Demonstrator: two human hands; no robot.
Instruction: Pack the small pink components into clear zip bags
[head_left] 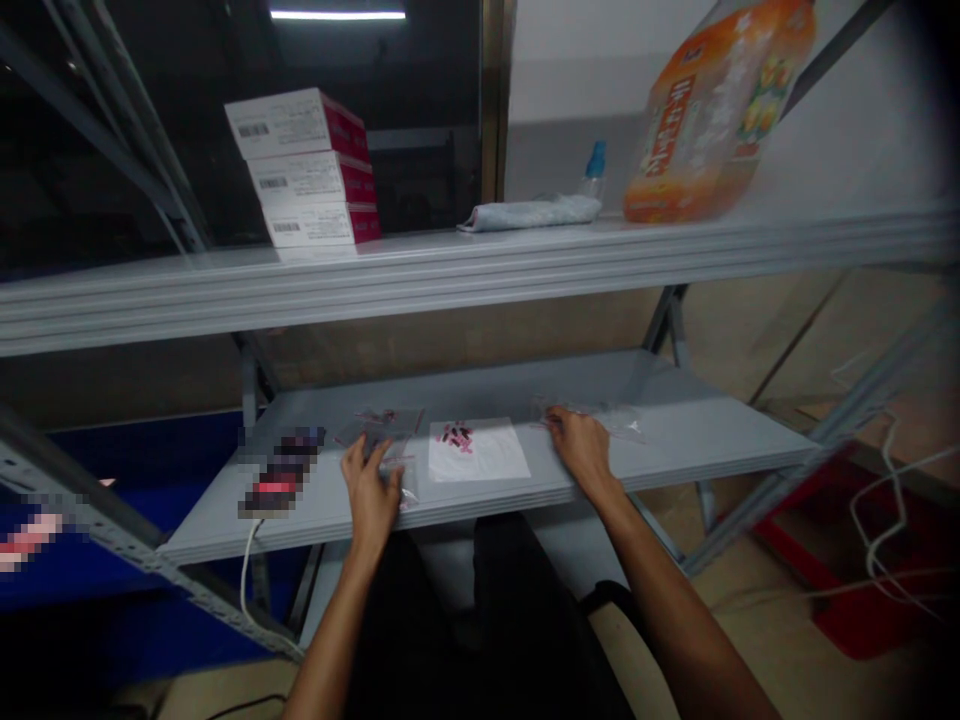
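Looking down into a grey steel rack (670,325), we have both bare hands reaching onto its lower shelf (600,385). Our left hand (371,490) lies curled over a small clear plastic bag (390,432), its fingers bent down onto the film. Our right hand (581,450) rests palm-down on another clear plastic bag (604,417), its fingers close together with the tips on the film. (From this angle, we cannot tell whether either hand is actually pinching anything.)

Between our hands lies a white sheet of paper (480,452) carrying a small cluster of pink-and-black pieces (456,436), too small for us to identify. To the left of our left hand, a pixelated object (283,472) sits near the shelf's front edge, blurred beyond naming, and a white cable (246,580) hangs down below it.

On the upper shelf (450,280) stand three stacked white-and-red cartons (304,165). Farther along are a rolled grey cloth (529,213), a blue-capped bottle (595,172) just behind it, and a tilted orange printed bag (720,110). Down to the right, loose white wires (877,520) run beside a red stand (847,590).
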